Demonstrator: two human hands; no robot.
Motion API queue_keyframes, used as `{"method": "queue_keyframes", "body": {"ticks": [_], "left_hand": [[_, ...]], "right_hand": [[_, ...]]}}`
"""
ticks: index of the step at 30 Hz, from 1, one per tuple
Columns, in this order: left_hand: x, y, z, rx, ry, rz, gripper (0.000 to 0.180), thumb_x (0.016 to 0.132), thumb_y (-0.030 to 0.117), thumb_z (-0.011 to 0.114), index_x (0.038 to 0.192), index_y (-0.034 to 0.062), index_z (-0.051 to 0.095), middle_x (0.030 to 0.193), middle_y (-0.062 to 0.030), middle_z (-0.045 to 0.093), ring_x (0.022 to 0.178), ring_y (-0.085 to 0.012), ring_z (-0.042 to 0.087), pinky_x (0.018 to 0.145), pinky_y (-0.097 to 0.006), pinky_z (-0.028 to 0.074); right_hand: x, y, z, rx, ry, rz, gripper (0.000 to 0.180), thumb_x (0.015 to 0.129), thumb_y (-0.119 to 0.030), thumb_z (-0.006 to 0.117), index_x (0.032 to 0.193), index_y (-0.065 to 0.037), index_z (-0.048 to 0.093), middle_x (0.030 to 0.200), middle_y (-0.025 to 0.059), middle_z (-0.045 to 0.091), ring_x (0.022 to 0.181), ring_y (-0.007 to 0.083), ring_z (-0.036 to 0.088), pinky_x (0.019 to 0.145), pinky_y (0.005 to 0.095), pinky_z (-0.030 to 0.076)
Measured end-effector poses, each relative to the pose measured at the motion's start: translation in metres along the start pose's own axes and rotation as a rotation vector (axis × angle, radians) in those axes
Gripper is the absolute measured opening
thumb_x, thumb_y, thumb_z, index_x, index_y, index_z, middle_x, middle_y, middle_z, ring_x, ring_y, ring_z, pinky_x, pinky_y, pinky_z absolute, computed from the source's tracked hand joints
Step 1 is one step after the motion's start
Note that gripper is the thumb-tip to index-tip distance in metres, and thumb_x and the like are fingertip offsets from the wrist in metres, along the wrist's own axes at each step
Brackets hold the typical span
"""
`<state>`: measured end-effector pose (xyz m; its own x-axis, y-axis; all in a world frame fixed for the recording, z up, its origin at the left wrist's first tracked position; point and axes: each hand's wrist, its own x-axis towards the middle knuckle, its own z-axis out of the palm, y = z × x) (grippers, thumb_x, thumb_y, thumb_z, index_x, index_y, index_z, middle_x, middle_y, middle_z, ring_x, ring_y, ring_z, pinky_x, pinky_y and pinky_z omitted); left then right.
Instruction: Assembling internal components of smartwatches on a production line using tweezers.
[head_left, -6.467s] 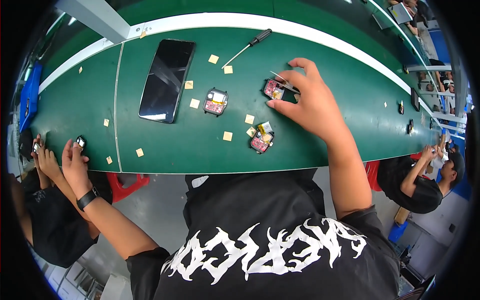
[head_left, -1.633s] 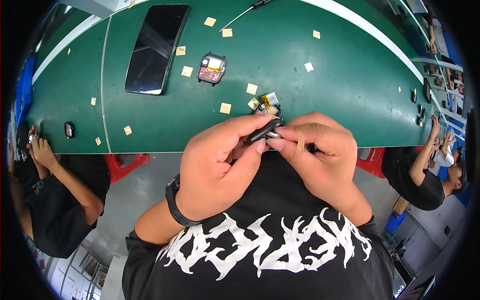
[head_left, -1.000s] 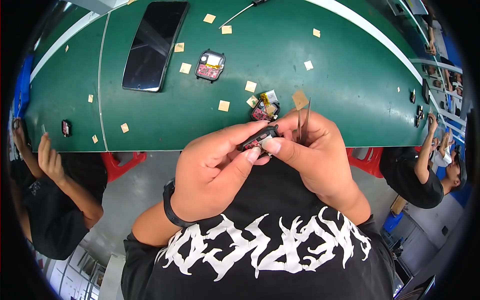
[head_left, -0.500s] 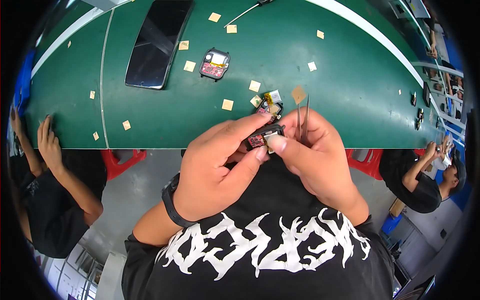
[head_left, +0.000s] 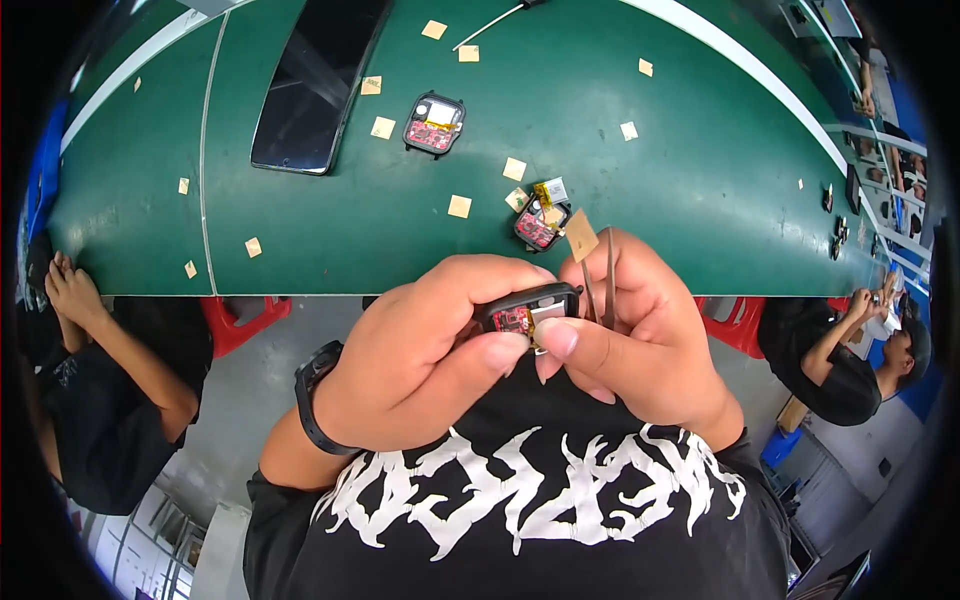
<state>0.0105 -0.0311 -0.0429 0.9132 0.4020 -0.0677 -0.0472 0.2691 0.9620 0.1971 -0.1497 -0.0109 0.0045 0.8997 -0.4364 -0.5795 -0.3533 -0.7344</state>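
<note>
My left hand (head_left: 430,350) is closed round a black smartwatch case (head_left: 513,318), its red circuit board facing up in front of my chest. The thumb of my right hand (head_left: 640,350) presses on a silver battery (head_left: 548,312) at that case's right side. Tweezers (head_left: 609,285) are tucked in my right fingers, points upward and apart. A tan adhesive square (head_left: 581,236) appears stuck to one tip. Just beyond my hands, a second open watch case (head_left: 538,228) lies on the table with its battery (head_left: 551,191) out at the top.
On the green table (head_left: 330,230) lie a third watch case (head_left: 435,124), a large black phone (head_left: 318,90), a screwdriver (head_left: 490,25) and several tan squares (head_left: 459,206). Small dark parts (head_left: 839,238) sit far right. Co-workers sit left (head_left: 120,390) and right (head_left: 825,350), near red stools (head_left: 240,325).
Both hands have drawn back toward my chest with the watch case. The tweezers and the tan square came along, and the second case on the table now shows more fully.
</note>
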Motion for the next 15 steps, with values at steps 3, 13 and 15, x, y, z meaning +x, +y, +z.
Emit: {"method": "queue_keyframes", "body": {"ticks": [3,13,15], "left_hand": [[-0.003,0.003,-0.006,-0.134,-0.041,0.019,0.052,0.111,0.028,0.042,0.149,-0.0079,0.039,0.118,-0.0165,0.066,0.089,-0.0153,0.066,0.075,-0.028,0.054],[-0.01,0.001,-0.009,0.189,0.055,0.065,0.039,0.101,0.008,0.056,0.138,-0.0064,0.056,0.118,-0.0188,0.069,0.09,-0.0217,0.071,0.079,-0.034,0.056],[-0.01,0.003,-0.016,0.29,0.114,-0.024,0.038,0.099,0.005,0.058,0.136,-0.0051,0.057,0.115,-0.0181,0.07,0.088,-0.0216,0.071,0.077,-0.034,0.056]], "right_hand": [[0.002,0.003,0.004,0.015,-0.006,-0.071,0.018,0.1,0.003,0.062,0.111,0.001,0.049,0.1,0.0103,0.067,0.086,0.0096,0.064,0.074,0.0256,0.053],[0.01,0.014,0.005,-0.158,0.032,-0.063,0.021,0.097,0.001,0.068,0.108,-0.002,0.05,0.093,0.0037,0.062,0.079,0.0045,0.057,0.067,0.0216,0.046],[0.016,0.018,0.001,-0.205,0.075,-0.09,0.026,0.092,-0.004,0.077,0.104,-0.004,0.054,0.091,-0.0017,0.059,0.071,0.0003,0.047,0.06,0.0182,0.037]]}}
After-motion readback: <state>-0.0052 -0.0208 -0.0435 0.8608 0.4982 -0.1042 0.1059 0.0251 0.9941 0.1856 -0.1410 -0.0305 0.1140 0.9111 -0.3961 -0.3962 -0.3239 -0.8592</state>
